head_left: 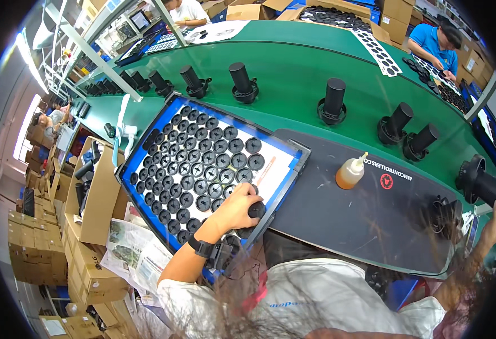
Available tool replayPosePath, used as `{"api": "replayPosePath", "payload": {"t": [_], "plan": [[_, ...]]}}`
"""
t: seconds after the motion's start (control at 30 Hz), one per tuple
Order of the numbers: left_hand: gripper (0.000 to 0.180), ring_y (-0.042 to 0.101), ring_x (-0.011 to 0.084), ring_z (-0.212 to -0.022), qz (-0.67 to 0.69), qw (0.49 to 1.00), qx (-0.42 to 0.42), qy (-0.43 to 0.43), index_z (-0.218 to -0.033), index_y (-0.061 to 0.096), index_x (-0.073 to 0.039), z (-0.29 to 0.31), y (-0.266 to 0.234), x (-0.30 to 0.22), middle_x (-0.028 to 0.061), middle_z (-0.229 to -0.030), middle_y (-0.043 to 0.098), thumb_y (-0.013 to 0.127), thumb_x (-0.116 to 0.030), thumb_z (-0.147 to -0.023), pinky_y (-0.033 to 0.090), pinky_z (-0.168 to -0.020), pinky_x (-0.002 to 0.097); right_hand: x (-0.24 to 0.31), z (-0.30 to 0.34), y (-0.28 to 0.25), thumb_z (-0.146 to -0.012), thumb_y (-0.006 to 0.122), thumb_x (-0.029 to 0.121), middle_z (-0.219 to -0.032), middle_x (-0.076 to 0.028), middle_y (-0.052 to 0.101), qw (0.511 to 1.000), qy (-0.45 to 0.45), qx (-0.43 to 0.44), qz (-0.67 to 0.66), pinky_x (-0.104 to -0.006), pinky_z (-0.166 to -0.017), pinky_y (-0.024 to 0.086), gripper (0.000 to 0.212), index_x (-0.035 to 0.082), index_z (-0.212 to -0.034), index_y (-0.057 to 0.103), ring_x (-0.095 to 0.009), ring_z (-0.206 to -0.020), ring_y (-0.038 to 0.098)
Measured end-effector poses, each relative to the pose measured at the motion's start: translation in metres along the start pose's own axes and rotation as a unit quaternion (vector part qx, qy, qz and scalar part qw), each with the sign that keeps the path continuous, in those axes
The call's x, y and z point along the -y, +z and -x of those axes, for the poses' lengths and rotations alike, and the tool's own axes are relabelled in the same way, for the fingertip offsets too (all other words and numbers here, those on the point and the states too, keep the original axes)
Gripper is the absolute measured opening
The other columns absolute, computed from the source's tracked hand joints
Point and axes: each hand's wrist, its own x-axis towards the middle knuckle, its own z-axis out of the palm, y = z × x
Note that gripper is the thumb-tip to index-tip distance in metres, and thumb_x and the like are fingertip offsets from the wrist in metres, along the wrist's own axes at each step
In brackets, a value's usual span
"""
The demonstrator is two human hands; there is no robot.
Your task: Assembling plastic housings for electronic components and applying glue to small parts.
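My left hand (pixel 237 210) reaches over the near right corner of a blue-edged tray (pixel 284 169). Its fingers close on a black round cap (pixel 256 209) there. Rows of similar black round caps (pixel 209 172) lie on the tray's white sheet. Far to the right, my right hand (pixel 493 227) grips the lower end of a black cylindrical part with a wide ringed collar (pixel 476 179). Hair and the picture's dark rim partly hide that hand. A dark mat (pixel 315 220) lies between my hands, bearing a small bottle of amber liquid (pixel 350 173) with a thin nozzle.
Several black cylinders with collars (pixel 332 101) stand along the green conveyor belt (pixel 287 73). A blurred black part (pixel 445 216) sits at the mat's right end. An open carton (pixel 98 195) stands left of the tray. Across the belt, a person in blue (pixel 429 42) handles parts.
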Motion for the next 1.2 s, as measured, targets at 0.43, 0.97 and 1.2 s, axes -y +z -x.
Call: {"api": "replayPosePath", "payload": {"t": [0.43,0.97,1.2], "plan": [[0.058,0.066,0.0253,-0.086,0.605,0.767,-0.213,0.002,-0.124,0.048,0.004,0.053,-0.025,-0.133,0.0128,-0.103,0.057,0.074,-0.006,-0.073,0.054,-0.06,0.0282,0.056,0.121,0.109,-0.074,0.068,0.029,-0.12,-0.018,0.046,0.913,0.134,0.024,-0.383,-0.0424,-0.104,0.037,0.081,-0.004,-0.137,0.03,-0.031,-0.111,0.049],[0.051,0.044,0.0331,-0.128,0.871,0.49,-0.013,-0.023,-0.143,0.027,0.001,-0.045,0.108,-0.198,0.0248,-0.143,0.034,0.044,-0.004,-0.095,0.043,-0.104,0.0471,0.01,0.189,0.229,-0.081,0.056,0.04,-0.092,-0.008,0.054,0.603,0.45,-0.119,-0.648,-0.0396,-0.079,0.049,0.038,0.009,-0.102,0.051,-0.021,-0.085,0.056],[0.059,0.049,0.0275,-0.124,0.844,0.535,-0.007,-0.025,-0.143,0.029,0.001,-0.047,0.111,-0.2,0.0142,-0.138,0.044,0.057,-0.01,-0.093,0.044,-0.103,0.0452,0.0,0.187,0.234,-0.081,0.055,0.042,-0.093,-0.008,0.053,0.629,0.437,-0.123,-0.631,-0.0389,-0.078,0.048,0.041,0.008,-0.104,0.05,-0.02,-0.084,0.055]]}}
